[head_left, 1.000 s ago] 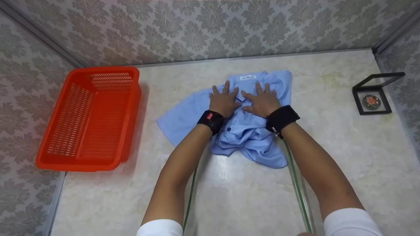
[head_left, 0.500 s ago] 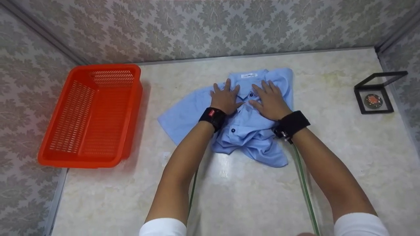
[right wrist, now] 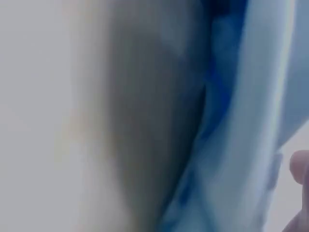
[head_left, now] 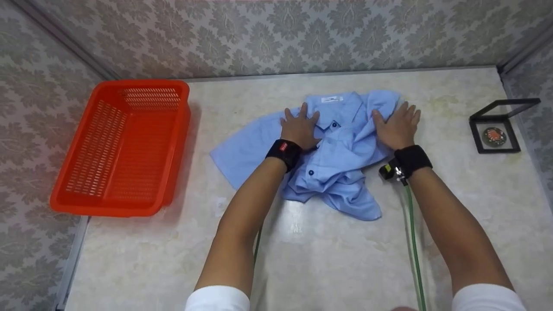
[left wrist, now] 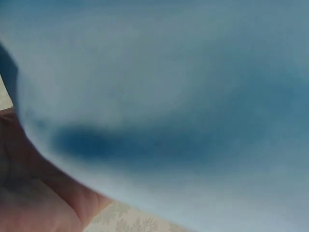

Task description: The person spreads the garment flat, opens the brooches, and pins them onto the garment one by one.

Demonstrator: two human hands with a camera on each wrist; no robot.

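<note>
A light blue button-up shirt [head_left: 339, 151] lies crumpled on the table, its collar and white label toward the wall. With fingers spread, my left hand [head_left: 300, 131] rests flat on it, left of the collar. My right hand [head_left: 396, 129] is at the shirt's right edge, thumb on the cloth and fingers spread outward. Blurred shirt cloth [left wrist: 169, 87] covers most of the left wrist view, beside part of my palm [left wrist: 38, 203]. In the right wrist view, folds of the shirt [right wrist: 251, 125] hang near a fingertip [right wrist: 300, 166].
An orange-red plastic basket [head_left: 176, 172] stands at the left of the table [head_left: 328, 259]. A small black frame [head_left: 499, 151] with a round patterned disc leans open at the far right. A green cable [head_left: 412, 242] trails from the right wrist. Patterned walls bound the back and sides.
My right hand has slid right, from beside the collar to the shirt's right edge, and the cloth there spreads further right. My left hand stays on the shirt.
</note>
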